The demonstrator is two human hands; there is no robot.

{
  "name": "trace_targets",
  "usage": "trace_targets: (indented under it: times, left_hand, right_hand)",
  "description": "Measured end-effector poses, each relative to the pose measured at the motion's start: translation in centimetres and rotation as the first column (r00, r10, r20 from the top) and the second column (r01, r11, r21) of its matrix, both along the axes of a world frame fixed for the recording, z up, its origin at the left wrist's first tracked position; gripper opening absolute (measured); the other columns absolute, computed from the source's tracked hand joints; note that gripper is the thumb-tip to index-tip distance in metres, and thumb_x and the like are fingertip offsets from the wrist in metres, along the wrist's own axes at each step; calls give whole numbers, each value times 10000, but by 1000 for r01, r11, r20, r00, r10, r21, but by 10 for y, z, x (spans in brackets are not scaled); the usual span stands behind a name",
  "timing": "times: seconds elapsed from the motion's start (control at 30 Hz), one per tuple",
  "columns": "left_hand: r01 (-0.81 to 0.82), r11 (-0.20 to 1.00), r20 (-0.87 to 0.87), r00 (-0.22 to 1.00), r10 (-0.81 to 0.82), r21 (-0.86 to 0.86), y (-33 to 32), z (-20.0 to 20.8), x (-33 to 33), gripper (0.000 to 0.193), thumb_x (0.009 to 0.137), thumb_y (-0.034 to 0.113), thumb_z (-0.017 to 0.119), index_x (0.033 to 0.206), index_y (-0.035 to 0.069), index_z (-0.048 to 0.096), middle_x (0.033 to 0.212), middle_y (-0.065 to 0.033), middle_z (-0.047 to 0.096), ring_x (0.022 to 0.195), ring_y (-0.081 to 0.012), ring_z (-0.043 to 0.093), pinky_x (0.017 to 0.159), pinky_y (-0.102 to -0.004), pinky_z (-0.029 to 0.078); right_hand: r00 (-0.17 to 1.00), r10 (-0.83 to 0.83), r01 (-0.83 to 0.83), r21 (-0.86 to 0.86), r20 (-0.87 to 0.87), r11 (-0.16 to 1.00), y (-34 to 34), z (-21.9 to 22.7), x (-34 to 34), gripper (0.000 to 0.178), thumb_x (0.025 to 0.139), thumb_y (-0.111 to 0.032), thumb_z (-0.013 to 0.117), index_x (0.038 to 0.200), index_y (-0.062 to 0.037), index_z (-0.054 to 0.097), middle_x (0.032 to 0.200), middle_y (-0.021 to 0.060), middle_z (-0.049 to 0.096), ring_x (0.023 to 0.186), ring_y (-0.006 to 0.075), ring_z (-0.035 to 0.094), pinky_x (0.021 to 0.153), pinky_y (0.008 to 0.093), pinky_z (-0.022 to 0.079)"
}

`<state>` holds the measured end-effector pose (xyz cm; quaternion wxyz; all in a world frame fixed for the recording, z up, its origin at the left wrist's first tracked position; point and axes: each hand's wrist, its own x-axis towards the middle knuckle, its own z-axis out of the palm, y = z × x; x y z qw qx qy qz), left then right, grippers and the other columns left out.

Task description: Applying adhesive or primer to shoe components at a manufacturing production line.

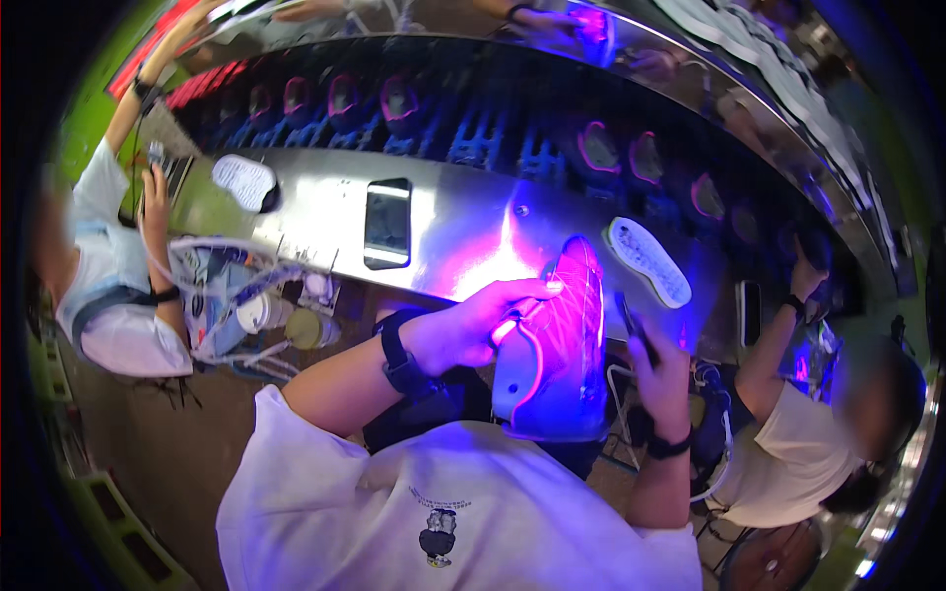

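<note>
So, starting far left, a co-worker [123, 310] in a pale top has one arm stretched up toward the line, and a white shoe sole [241, 181] lies on the metal bench [325, 177]. Below that, a white tub [264, 312] and a cream-coloured tub [313, 330] stand close together among pale hoses; can't make out what's in either. Next is a smartphone [388, 236] on the bench.

Middle is where it gets good: the left hand [483, 320] has thumb and fingers closed on the side of a shoe upper [572, 330], held in front of the body near the bench edge, toe pointing away, all lit pink and blue. Looks to me like a stiff form fills it, so I'd guess it's firm and fairly weighty, with a softish skin that could mark. I'd grab around the opening or heel.

The right hand [662, 379] is curled around a slim dark tool [633, 325], just beside the upper. Past that: a second sole [650, 262], another phone [750, 313], another co-worker [793, 443].
</note>
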<state>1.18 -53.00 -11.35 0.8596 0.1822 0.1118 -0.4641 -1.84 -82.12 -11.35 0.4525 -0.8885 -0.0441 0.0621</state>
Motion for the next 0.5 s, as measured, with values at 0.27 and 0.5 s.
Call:
trace_targets:
  times: [0.27, 0.5]
  left_hand:
    - [-284, 879, 631, 776, -24, 384, 28, 48, 14, 673, 845, 59, 798, 1442, 4, 492, 1253, -80, 666, 1129, -160, 647, 985, -333, 534]
    - [-474, 766, 837, 528, -146, 433, 29, 28, -3, 800, 795, 132, 858, 1475, -8, 460, 1294, -91, 632, 1180, -183, 615, 1024, -367, 500]
  right_hand:
    - [988, 58, -75, 119, 141, 990, 34, 18, -18, 351, 888, -53, 734, 1233, -10, 692, 1075, 146, 748, 975, 204, 715, 901, 330, 519]
    - [981, 48, -62, 70, 187, 996, 39, 88, 15, 348, 898, -38, 698, 1245, -13, 683, 1027, 173, 747, 918, 214, 731, 831, 321, 541]
